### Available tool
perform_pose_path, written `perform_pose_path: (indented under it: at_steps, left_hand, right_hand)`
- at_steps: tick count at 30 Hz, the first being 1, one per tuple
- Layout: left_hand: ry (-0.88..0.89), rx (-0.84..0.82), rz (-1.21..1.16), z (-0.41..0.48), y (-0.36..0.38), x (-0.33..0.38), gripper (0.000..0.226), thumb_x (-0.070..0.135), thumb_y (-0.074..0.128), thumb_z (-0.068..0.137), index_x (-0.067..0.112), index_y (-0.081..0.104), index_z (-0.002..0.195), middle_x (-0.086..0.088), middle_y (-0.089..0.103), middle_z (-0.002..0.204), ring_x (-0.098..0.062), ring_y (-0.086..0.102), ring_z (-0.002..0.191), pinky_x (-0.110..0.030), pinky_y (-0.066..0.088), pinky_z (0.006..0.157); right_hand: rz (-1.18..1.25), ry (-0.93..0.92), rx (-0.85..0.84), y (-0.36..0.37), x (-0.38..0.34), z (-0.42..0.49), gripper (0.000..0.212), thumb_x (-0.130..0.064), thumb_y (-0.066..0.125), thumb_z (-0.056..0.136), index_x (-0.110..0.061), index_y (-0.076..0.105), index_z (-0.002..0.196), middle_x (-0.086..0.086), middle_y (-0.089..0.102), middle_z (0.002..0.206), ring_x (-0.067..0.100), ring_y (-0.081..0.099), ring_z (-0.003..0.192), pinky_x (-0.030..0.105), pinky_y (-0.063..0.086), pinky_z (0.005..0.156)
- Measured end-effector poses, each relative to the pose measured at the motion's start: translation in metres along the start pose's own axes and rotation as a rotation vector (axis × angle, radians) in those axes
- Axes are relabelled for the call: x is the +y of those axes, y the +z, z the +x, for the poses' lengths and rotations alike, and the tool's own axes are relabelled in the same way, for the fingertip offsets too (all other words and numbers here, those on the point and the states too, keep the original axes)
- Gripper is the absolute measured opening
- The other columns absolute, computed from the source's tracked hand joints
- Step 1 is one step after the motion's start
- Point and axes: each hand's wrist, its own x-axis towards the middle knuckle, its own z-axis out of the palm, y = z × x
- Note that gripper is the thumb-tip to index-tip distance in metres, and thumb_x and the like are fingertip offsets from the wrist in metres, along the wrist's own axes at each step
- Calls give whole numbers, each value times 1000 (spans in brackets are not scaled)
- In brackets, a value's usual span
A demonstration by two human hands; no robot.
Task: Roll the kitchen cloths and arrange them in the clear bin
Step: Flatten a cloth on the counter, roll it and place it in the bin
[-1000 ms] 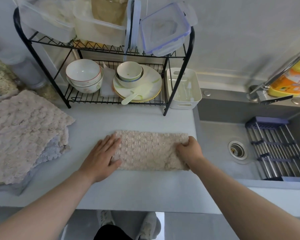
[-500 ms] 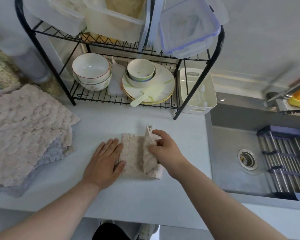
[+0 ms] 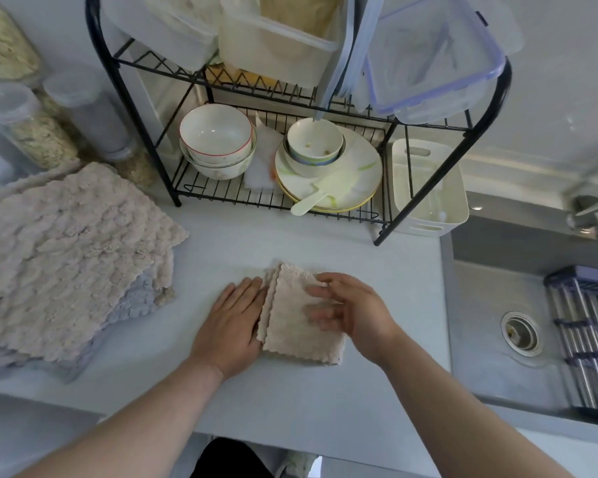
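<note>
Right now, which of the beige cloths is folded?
The small cloth mid-counter, doubled over under the right hand beside the left hand; the others lie spread flat in the stack at left.

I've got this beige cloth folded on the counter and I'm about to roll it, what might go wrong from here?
1. The folded cloth has layers that don't line up along its left edge, so the roll may come out lopsided.
2. The left hand lies flat at that edge and the right hand is over the top; neither seems to grip it, so the fold might spring open.
3. The cloth stack reaches near the counter's front edge and could slip if nudged.
</note>
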Motion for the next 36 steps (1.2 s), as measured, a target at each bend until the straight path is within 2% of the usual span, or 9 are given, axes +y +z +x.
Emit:
perform_pose_path:
  at_steps: [3, 6, 10, 14, 19, 22, 25, 30, 36]
  left_hand:
    - [-21, 64, -118, 0, -1, -2, 58, 24, 31, 89, 7, 37, 145, -15, 45, 146, -29, 40, 137, -32, 11, 117]
    - [46, 122, -248, -6, -4, -3, 61, 23, 30, 94, 10, 17, 152, -17, 27, 156, -28, 22, 145, -35, 10, 120]
    - [338, 72, -116, -10, -2, -8, 58, 43, 24, 100, 11, 41, 144, -11, 31, 155, -32, 23, 145, -48, 16, 118]
    - [305, 28, -35, -8, 7, -8, 55, 49, 30, 97, 15, 58, 131, -5, 48, 144, -28, 46, 134, -48, 24, 113]
    - [260, 114, -139, -3, -7, 4, 44, 40, 47, 91, 11, 66, 118, -9, 60, 132, -27, 53, 124, -40, 34, 111]
    - [-2, 290, -398, 12, -49, 33, 60, 39, 65, 80, 10, 55, 131, 2, 51, 136, -11, 46, 127, -18, 29, 108]
    - [-169, -67, -747, 29, -102, 61, 88, 36, 83, 64, 28, 44, 142, 21, 48, 138, 3, 42, 128, -25, 35, 107]
    - [-227, -301, -1117, 23, -152, 83, 58, 33, 84, 45, 9, 71, 96, -9, 74, 93, -25, 70, 89, -44, 55, 81]
    - [-346, -274, -1609, 7, -171, 104, 71, 17, 88, 49, 2, 64, 114, -23, 68, 112, -39, 67, 102, -44, 57, 74]
  right_hand:
    - [-392, -166, 314, -22, 5, -4, 18, -13, 49, 96, -17, 66, 102, 5, 70, 95, 19, 56, 65, 26, 46, 55]
    - [-767, -130, 309, -28, 27, -4, 26, -34, 66, 88, -26, 57, 112, -7, 61, 93, 10, 59, 76, 20, 47, 68]
    - [-997, -189, 306, -28, 36, 5, 23, -41, 66, 84, -22, 55, 91, -5, 56, 89, 13, 56, 79, 22, 42, 71]
    - [-879, -75, 355, -17, 30, 4, 45, -48, 58, 85, -15, 43, 59, -4, 46, 56, 15, 46, 52, 26, 35, 50]
    - [-844, -38, 261, 4, 17, -1, 15, -24, 58, 77, -11, 53, 82, -2, 56, 75, 18, 56, 70, 28, 44, 58]
    - [-754, -164, 152, -5, -11, -23, 15, -18, 59, 79, -14, 49, 90, -3, 53, 76, 13, 48, 64, 25, 39, 54]
    - [-694, -230, -88, -17, -45, -57, 18, -10, 66, 80, -19, 58, 93, -1, 61, 77, 12, 55, 63, 24, 44, 55]
    - [-496, -300, -211, -30, -75, -93, 19, -6, 74, 79, -22, 67, 87, 2, 67, 77, 16, 64, 69, 26, 51, 61]
    - [67, -101, -289, -31, -60, -104, 54, -38, 73, 77, -3, 64, 117, 16, 68, 118, 29, 65, 110, 40, 55, 89]
